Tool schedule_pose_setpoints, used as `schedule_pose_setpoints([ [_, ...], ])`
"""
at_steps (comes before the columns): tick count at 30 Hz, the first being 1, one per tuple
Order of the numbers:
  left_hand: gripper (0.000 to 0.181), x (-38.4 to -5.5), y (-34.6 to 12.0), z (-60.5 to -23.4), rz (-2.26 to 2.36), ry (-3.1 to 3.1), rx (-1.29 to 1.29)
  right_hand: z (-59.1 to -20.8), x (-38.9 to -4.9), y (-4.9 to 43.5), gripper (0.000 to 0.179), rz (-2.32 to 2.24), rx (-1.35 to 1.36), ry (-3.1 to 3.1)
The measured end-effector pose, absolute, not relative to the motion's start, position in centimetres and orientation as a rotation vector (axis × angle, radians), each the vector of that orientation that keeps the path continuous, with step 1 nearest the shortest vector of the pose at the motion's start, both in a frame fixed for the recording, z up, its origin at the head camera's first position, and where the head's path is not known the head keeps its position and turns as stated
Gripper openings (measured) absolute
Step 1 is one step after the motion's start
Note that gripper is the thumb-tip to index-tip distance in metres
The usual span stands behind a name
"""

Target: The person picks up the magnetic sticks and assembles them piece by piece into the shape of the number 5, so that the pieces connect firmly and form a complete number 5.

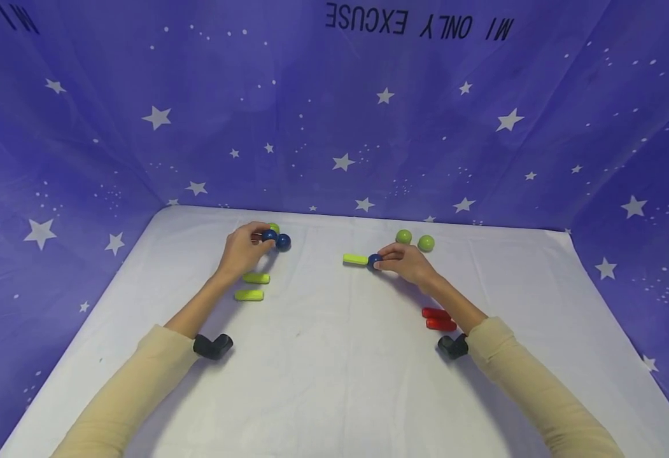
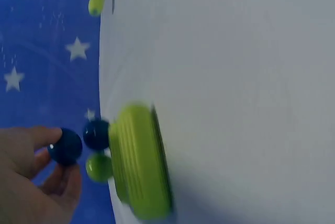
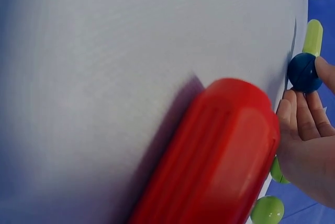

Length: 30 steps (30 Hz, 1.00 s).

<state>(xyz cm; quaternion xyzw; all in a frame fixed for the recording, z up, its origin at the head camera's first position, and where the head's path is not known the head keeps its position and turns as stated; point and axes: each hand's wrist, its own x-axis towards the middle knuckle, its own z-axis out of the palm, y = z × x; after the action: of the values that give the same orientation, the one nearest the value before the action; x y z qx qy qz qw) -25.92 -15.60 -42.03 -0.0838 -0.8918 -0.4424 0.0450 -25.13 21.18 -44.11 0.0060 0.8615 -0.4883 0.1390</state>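
Between its thumb and fingers, my left hand (image 1: pixel 244 253) pinches a dark blue ball (image 2: pixel 66 146) at the back left of the table. A second blue ball (image 1: pixel 283 242) sits right beside it, and a green ball (image 1: pixel 274 228) shows just behind. My right hand (image 1: pixel 407 262) pinches another blue ball (image 1: pixel 374 261), which is at the end of a yellow-green stick (image 1: pixel 355 259) pointing left. In the right wrist view that stick (image 3: pixel 313 36) meets the ball; whether it is fixed to it I cannot tell.
Two yellow-green sticks (image 1: pixel 249 296) lie near my left forearm. Two red sticks (image 1: pixel 440 324) lie beside my right forearm. Behind my right hand are two green balls (image 1: pixel 426 243). A white cloth (image 1: pixel 323 381) covers the table, with a starry purple curtain (image 1: pixel 311 102) around it.
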Motion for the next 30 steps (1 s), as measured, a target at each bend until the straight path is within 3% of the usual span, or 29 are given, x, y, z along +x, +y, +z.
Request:
schedule_pose_setpoints([
  [12, 0.037, -25.4, -8.7, -43.8, -1.311, -2.754, -0.757, -44.2, -25.2, 21.2, 0.037, -1.437, -0.010, 2.467],
  [30, 0.035, -25.8, -5.6, -44.5, -1.275, -2.804, -0.800, -44.1, -25.4, 21.2, 0.036, -1.426, -0.008, 2.471],
])
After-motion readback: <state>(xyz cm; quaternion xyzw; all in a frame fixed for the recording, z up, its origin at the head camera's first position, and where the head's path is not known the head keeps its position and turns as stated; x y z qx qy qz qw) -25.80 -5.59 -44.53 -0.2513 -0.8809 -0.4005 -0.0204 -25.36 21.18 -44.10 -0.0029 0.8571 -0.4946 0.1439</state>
